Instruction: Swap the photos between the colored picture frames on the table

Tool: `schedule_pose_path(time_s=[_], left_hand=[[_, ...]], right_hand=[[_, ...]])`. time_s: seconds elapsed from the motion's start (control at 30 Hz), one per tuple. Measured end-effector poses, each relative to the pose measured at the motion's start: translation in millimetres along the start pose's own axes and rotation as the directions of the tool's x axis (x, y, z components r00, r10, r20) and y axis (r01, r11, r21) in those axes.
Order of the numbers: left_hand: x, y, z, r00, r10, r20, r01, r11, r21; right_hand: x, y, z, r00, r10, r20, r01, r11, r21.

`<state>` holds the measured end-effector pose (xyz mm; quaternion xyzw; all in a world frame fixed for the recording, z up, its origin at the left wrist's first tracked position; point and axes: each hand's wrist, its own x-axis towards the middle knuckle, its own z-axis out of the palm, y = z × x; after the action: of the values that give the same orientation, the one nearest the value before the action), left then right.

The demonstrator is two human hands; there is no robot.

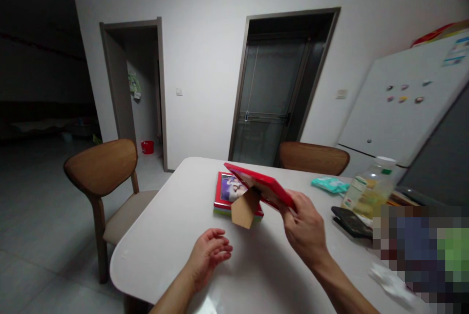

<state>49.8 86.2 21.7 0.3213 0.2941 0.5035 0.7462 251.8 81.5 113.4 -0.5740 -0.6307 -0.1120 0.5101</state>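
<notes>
My right hand point(304, 223) grips a red picture frame point(262, 182) by its near right edge, holding it tilted above the table. A tan cardboard stand point(245, 210) sticks out below the raised frame. Under and behind it, a second red picture frame point(220, 189) with a purple picture lies face up on a stack with green and blue edges. The raised frame hides part of this stack. My left hand point(211, 254) is just in front of the stack, holding nothing, its fingers loosely curled and apart.
On the white table point(164, 236), a teal packet point(331, 185), a large clear jar point(370, 187) of yellowish contents, a black phone-like object point(351, 222) and white tissue point(392, 280) lie to the right. Wooden chairs stand at the left point(104, 167) and the far side point(315, 157).
</notes>
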Motion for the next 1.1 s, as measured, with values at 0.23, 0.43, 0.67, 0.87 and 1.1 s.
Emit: schedule_pose_path(time_s=[0.23,0.43,0.67,0.87,1.1], left_hand=[[-6.7,-13.4,33.7,0.995,0.096,0.008,-0.096,0.987,0.129],[-10.9,13.2,-1.5,0.988,0.157,0.011,-0.154,0.958,0.242],[-5.8,3.3,-25.2,0.973,0.222,-0.062,-0.176,0.89,0.42],[-4.4,1.3,-25.8,0.939,0.335,-0.081,-0.193,0.706,0.681],[-8.8,0.0,-23.5,0.92,0.385,-0.076,-0.209,0.643,0.737]], right_hand=[[-78.6,-30.3,-15.3,0.657,0.643,0.393,-0.692,0.309,0.652],[-104.4,-17.3,-20.8,0.511,0.541,0.668,-0.809,0.04,0.586],[-118.1,9.2,-8.0,0.47,0.505,0.724,-0.88,0.329,0.341],[-123.0,22.7,-0.1,0.463,0.504,0.729,-0.884,0.32,0.34],[-118.5,12.5,-0.9,0.408,0.513,0.755,-0.913,0.237,0.333]])
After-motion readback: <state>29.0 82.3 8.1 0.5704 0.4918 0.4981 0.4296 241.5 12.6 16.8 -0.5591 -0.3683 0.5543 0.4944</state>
